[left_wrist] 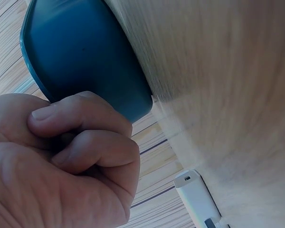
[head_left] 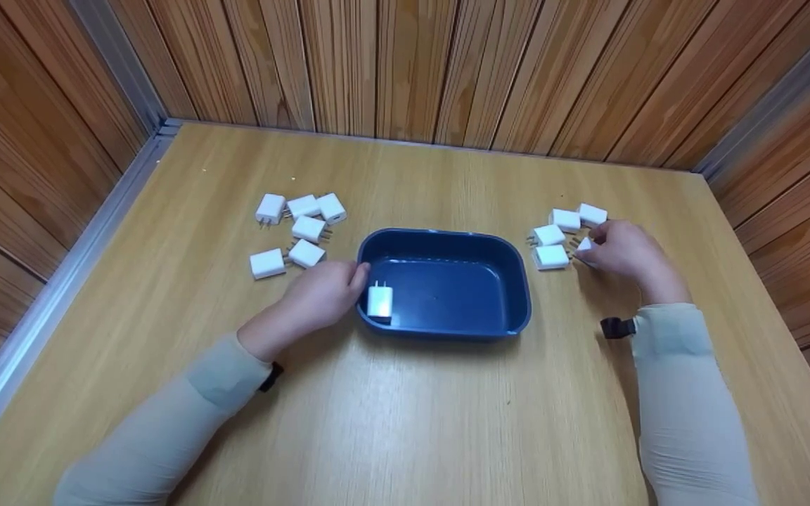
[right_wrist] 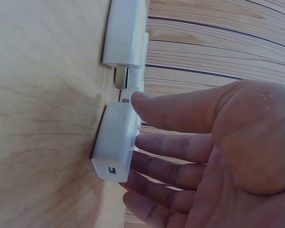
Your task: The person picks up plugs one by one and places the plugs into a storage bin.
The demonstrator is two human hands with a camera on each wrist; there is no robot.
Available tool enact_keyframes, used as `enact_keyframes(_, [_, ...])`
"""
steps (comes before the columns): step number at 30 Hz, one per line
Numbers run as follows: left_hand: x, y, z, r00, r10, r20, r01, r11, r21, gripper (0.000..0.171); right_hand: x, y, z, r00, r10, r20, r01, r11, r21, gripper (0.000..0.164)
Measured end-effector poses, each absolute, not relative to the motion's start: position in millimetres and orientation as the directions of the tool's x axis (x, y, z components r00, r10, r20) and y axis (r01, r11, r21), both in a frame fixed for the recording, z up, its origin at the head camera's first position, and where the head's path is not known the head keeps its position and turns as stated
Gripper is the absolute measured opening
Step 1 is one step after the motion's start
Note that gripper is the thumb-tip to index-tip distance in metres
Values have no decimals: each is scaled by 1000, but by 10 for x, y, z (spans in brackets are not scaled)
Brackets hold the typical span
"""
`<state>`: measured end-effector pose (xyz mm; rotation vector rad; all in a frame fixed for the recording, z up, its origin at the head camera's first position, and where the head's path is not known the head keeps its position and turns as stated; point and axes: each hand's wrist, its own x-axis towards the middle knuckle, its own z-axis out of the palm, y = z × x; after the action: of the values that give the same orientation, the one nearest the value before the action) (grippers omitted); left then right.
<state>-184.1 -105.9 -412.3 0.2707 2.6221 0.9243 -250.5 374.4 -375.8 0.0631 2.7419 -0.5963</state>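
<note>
My left hand [head_left: 324, 295] grips the left rim of a dark blue plastic bin [head_left: 440, 330], thumb over the edge and fingers curled outside. The left wrist view shows these curled fingers [left_wrist: 99, 147] against the bin's outer wall [left_wrist: 85, 57]. One white USB charger [head_left: 380, 302] with two prongs lies inside at the left end. Over on the right, my right hand [head_left: 630, 256] touches another white charger [head_left: 586, 247] on the table. In the right wrist view, thumb and loosely extended fingers [right_wrist: 171, 147] rest along this charger [right_wrist: 113, 137], its port end facing the camera.
Several white chargers [head_left: 309, 229] lie loosely grouped left of the bin. Several more chargers [head_left: 551, 257] sit close together between the bin and my right hand. Wood-panelled walls [head_left: 412, 70] border the wooden table [head_left: 433, 422] at the back and both sides.
</note>
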Motion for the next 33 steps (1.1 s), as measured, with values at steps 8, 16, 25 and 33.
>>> enact_keyframes(8, [-1837, -1067, -4117, -919, 300, -256, 69, 761, 645, 46, -2501, 3774, -3812, -946, -30, -322, 101, 919, -382, 42])
enact_keyframes(16, [-1843, -1049, -4111, -919, 296, -261, 80, 787, 611, 47, -2498, 3780, -3847, -946, -13, -325, 117, 919, -377, 47])
enact_keyframes(25, [-1841, -1050, -4110, -917, 290, -275, 64, 785, 616, 47, -2481, 3788, -3837, -939, -6, -345, 145, 901, -409, 41])
enact_keyframes(33, [-1835, -1051, -4108, -916, 286, -283, 55, 785, 617, 48, -2473, 3813, -3819, -934, -16, -357, 145, 896, -419, 42])
